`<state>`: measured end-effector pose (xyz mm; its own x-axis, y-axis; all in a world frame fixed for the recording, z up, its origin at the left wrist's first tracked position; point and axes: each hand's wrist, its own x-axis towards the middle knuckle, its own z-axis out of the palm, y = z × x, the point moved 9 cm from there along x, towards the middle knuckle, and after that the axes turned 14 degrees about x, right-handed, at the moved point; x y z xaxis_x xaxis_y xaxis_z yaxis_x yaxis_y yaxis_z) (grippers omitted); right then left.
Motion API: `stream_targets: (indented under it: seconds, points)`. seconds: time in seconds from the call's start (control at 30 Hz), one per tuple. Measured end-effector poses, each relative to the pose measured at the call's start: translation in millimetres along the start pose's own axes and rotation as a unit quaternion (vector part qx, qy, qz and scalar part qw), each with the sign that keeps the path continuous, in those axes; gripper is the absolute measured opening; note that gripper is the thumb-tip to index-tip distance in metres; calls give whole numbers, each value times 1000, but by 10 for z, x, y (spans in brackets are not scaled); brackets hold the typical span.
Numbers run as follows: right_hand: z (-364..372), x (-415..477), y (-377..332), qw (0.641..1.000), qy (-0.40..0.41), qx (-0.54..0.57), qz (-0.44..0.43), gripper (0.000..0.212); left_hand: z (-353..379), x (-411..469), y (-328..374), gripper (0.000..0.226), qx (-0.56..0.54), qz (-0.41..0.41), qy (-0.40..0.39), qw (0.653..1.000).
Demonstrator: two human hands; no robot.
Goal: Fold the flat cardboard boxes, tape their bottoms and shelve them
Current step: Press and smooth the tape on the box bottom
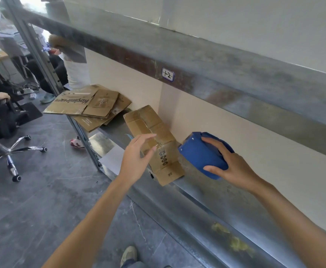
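Brown corrugated box (154,130) lies on the metal shelf (206,206), long axis running away from the camera, near end at the shelf's front edge. Flaps are folded shut on top, with a seam down the middle, small dark printed symbols near the close end and scuffed edges. Left hand (135,159) hovers over the box's left side, fingers (148,136) nearly straight and spread, holding nothing; can't tell if they touch the cardboard. Right hand (233,167) is just right of the box, fingers and thumb wrapped round a blue tape dispenser (198,153) with a smooth rounded plastic shell, its nose close to the box's right edge. Flat cardboard stack (86,105) sits further back on the same shelf, overhanging its end. White sheet (112,157) lies beside the left hand. Shelf surface is dull, stained galvanised steel.
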<state>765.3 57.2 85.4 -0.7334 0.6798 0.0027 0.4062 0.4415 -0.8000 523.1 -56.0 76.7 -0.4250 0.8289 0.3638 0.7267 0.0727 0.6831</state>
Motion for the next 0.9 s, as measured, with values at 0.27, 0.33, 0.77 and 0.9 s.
stream_targets:
  seconds: [0.27, 0.33, 0.77, 0.9]
  points:
    - [280, -83, -353, 994, -70, -50, -64, 77, 169, 190, 386, 39, -98, 26, -208, 973]
    - [370, -99, -390, 990, -90, -73, -76, 76, 188, 152, 441, 39, -124, 32, -252, 959]
    - [575, -52, -461, 984, -131, -76, -92, 72, 103, -16, 129, 50, -81, -19, -222, 972]
    - [597, 2, -574, 984, -148, -39, -93, 72, 28, -6, 91, 45, -77, -24, -187, 979]
